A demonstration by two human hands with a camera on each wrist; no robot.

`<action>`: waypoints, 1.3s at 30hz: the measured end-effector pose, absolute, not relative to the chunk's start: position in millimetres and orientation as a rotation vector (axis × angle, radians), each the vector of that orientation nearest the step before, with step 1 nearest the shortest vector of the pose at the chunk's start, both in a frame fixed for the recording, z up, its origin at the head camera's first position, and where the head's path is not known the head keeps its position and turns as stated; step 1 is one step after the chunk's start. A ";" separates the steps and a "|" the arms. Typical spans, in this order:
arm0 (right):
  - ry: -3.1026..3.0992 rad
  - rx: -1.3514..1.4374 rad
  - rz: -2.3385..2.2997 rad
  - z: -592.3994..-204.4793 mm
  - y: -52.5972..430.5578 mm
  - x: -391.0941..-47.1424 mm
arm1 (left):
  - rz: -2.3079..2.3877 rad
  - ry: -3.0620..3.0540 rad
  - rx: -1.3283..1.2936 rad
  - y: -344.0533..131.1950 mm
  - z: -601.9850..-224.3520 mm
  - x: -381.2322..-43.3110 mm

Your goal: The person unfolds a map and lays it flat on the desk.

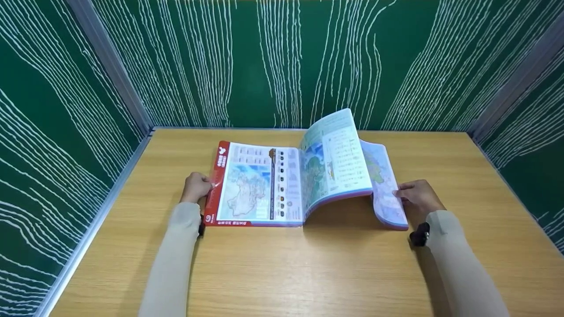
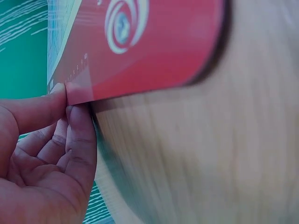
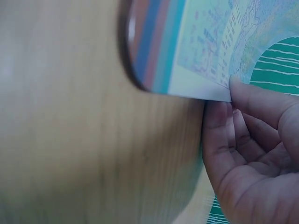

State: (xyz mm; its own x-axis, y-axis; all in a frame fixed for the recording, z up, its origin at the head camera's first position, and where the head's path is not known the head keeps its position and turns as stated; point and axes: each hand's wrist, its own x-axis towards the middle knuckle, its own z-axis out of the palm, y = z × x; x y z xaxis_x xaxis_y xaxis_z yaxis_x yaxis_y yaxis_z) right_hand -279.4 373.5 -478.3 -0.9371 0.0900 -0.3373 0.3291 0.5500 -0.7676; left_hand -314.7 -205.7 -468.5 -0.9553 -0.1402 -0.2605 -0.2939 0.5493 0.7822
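A folding map sheet with a red left border lies partly unfolded on the table. Its middle panel rises off the surface in a bent fold, while the right-hand panel sits lower behind it. My left hand pinches the red left edge between thumb and fingers, and the left wrist view shows the red corner beyond that pinch. On the far side, my right hand pinches the right panel's outer edge; in the right wrist view the thumb lies over the striped, pale map edge.
Light wood table spreads under the sheet and both forearms. Green panels with wavy white lines stand at the back and sides, joined by grey metal posts. A dark strapped device sits at the right wrist.
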 end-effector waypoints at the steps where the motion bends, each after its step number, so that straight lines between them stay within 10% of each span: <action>1: 2.533 0.350 -1.332 -477.9 374.2 -279.0 | 1.367 2.623 -0.368 -206.2 -468.8 -315.0; 39: 2.627 0.415 -1.252 -478.2 394.1 -267.0 | 1.305 2.685 -0.441 -221.4 -471.3 -314.4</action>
State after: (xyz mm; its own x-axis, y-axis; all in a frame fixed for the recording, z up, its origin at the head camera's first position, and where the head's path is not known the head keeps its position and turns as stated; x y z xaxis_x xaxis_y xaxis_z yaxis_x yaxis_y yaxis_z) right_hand -267.0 394.1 -478.2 -0.9402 0.1645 -0.2982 0.3352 0.6017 -0.7250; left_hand -314.4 -221.4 -471.3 -0.9497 -0.2056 -0.2363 -0.3128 0.5850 0.7483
